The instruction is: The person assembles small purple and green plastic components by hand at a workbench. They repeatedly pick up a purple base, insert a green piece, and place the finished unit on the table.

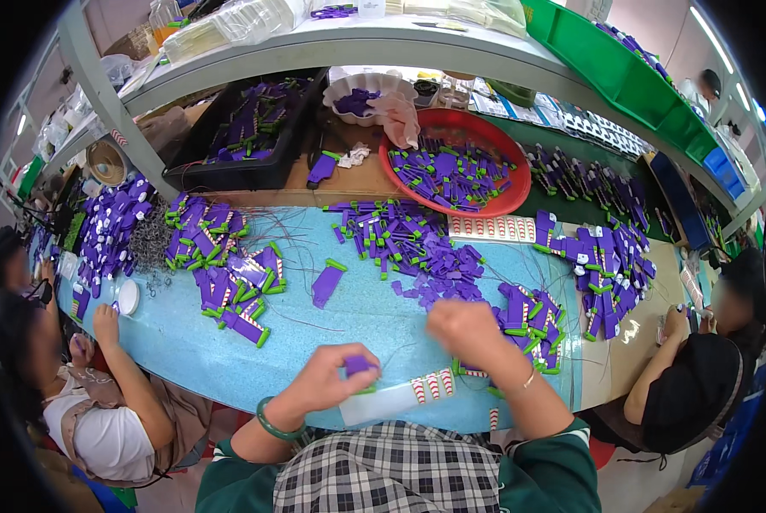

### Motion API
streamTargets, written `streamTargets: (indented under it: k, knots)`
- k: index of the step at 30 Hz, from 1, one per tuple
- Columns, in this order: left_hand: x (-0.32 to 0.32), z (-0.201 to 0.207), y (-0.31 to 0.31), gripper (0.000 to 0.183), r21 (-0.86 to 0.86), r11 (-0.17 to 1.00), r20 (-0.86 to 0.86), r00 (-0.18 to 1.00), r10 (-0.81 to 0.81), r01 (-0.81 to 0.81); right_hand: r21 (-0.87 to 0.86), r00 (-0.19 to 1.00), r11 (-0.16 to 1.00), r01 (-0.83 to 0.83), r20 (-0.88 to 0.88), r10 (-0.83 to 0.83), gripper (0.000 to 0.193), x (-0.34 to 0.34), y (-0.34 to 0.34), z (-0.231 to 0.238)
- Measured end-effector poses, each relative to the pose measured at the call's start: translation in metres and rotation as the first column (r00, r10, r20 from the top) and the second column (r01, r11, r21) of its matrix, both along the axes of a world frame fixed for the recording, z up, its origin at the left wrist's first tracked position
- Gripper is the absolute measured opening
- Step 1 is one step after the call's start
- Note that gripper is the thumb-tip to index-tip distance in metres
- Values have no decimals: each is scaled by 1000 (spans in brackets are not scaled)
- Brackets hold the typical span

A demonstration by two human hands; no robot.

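Observation:
My left hand (331,376), a green bangle on its wrist, is closed around a small purple plastic part (359,365) with a green edge just below it. In front of me, my right hand (464,329) hovers by a heap of small purple pieces (445,278). Its fingers are curled and slightly blurred, so anything in them is hidden. Between the hands lies a pale sticker sheet (366,410) with a few red-and-white striped stickers (434,386) at its right end. Beside my right wrist are piled purple-and-green parts (532,321).
A single purple-and-green part (327,284) lies on the blue tabletop (314,321). More parts (229,282) are heaped left. A red basin (520,184) and black crate (220,178) stand behind, under a shelf (340,43). People sit left (109,419) and right (691,385).

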State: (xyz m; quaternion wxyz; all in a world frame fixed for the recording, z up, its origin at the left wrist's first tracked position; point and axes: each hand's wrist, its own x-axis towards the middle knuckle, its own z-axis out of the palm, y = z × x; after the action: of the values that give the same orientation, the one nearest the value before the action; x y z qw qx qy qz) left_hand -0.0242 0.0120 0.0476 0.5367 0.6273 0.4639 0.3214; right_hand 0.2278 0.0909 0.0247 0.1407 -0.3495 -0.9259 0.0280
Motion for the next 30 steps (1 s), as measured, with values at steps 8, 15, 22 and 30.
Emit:
streamTargets:
  k: [8, 15, 22, 30]
  knots:
    - [-12, -18, 0, 13, 17, 949, 315, 903, 294, -315, 102, 1000, 994, -26, 2, 26, 15, 1, 49, -25]
    - [10, -41, -3, 19, -280, 911, 417, 816, 401, -304, -177, 945, 984, -4, -322, -54, 12, -7, 15, 8]
    - [37, -52, -3, 16, -70, 996, 168, 985, -44, 57, -513, 762, 849, -124, -598, -250, 9, -24, -52, 16]
    - [40, -38, -9, 18, 220, 961, -230, 966, -119, 171, -421, 779, 907, -2, -569, -262, 11, -32, -71, 9]
